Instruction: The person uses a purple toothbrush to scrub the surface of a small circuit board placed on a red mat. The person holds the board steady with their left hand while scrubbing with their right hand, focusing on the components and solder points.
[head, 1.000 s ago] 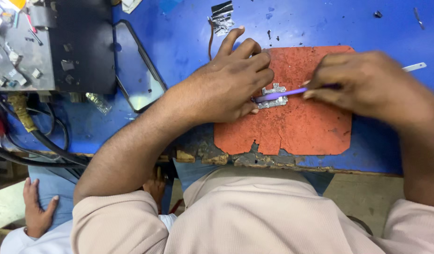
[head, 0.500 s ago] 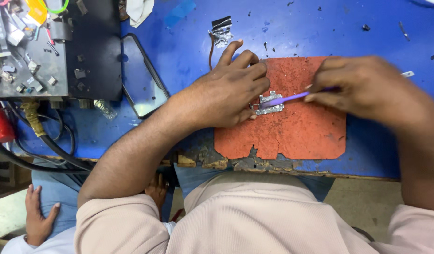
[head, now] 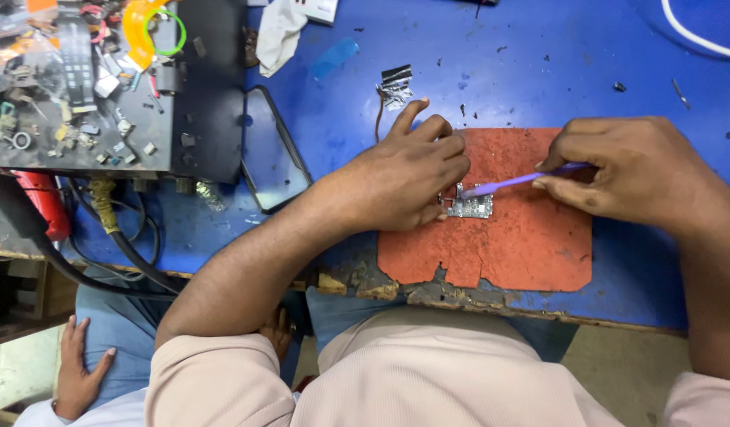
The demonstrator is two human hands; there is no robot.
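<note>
The small circuit board [head: 469, 207] lies on the red mat [head: 531, 253], near the mat's left edge, toward the front edge of the blue workbench [head: 539, 71]. The left hand [head: 404, 178] presses it flat with curled fingers. The right hand [head: 626, 170] is closed around a thin purple tool [head: 515, 182], with its tip touching the board. The board looks light, stiff and fragile, so it is best held by its edges. Compared with half a second before, the tool tip sits nearer to the board's upper left corner, and the left hand has stayed in place.
</note>
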